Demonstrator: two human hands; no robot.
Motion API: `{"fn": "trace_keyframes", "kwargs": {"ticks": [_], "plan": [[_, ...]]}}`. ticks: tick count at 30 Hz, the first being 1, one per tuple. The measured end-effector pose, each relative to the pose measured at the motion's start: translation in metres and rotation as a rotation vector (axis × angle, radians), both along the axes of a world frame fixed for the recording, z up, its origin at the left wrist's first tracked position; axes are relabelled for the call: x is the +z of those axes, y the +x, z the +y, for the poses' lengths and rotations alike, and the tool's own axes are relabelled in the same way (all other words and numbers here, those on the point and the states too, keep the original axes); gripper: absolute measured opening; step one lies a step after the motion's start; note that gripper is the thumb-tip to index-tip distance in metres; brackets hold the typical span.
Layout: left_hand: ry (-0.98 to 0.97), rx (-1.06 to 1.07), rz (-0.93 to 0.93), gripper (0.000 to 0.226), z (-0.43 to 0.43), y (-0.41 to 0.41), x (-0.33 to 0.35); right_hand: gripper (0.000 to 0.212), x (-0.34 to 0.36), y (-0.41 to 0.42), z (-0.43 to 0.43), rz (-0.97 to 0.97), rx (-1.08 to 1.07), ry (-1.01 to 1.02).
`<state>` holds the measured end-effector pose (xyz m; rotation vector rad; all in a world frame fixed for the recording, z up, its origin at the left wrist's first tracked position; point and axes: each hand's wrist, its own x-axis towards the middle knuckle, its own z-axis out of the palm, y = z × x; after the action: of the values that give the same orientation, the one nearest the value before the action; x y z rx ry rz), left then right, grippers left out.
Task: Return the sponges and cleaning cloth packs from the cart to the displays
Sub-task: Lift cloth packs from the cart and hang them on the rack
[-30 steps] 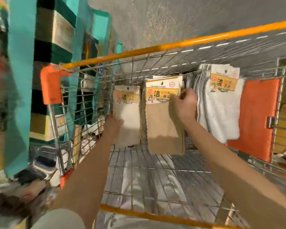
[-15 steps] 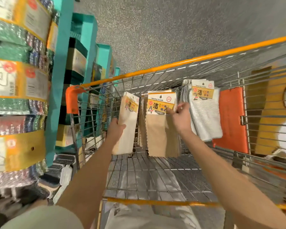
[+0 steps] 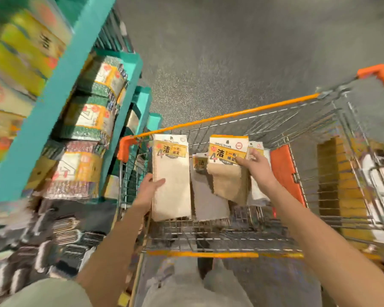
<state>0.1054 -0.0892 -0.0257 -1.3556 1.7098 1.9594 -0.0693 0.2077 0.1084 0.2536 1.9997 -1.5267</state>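
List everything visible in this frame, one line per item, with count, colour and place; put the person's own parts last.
cream cloth pack: one, cream, yellow label, in left hand.
tan cloth pack: one, tan, yellow label, in right hand.
grey cloth pack: one, grey, in cart between them.
white cloth packs: count unclear, behind right hand.
cart: one, wire, orange trim.
sponge packs: several, blurred, on teal shelves, left.
left hand: gripping.
right hand: gripping.

Big "洁" and "4" on the cream cloth pack's yellow label (image 3: 171, 149), same "洁", "4" on the tan pack's label (image 3: 227, 151), "洁" on shelf sponge packs (image 3: 43, 41)
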Motion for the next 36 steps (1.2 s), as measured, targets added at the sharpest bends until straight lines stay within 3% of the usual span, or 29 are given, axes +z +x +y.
{"fn": "trace_keyframes", "kwargs": {"ticks": [2,5,8,14,27,32,36], "plan": [[0.018,0.02,0.079,0.096,0.008,0.007,0.036,0.022,0.022,0.003,0.007,0.046,0.07,-0.03],[-0.013,0.093,0.222,0.05,0.034,0.022,0.113,0.029,0.052,0.01,0.016,0.115,0.185,-0.095],[-0.015,0.143,0.4,0.034,0.052,0.054,0.162,0.03,0.089,0.026,0.019,0.171,0.264,-0.191],[-0.023,0.307,0.618,0.049,0.069,0.15,0.236,0.019,0.165,0.077,-0.008,0.2,0.473,-0.364],[-0.28,0.84,0.729,0.049,0.056,0.431,0.319,0.019,0.243,0.279,-0.176,0.097,1.047,-0.617],[-0.348,0.986,0.684,0.078,0.056,0.535,0.316,0.019,0.237,0.378,-0.237,-0.005,1.216,-0.659],[-0.361,1.102,0.713,0.049,0.044,0.623,0.309,0.033,0.232,0.469,-0.287,-0.092,1.299,-0.692]]}}
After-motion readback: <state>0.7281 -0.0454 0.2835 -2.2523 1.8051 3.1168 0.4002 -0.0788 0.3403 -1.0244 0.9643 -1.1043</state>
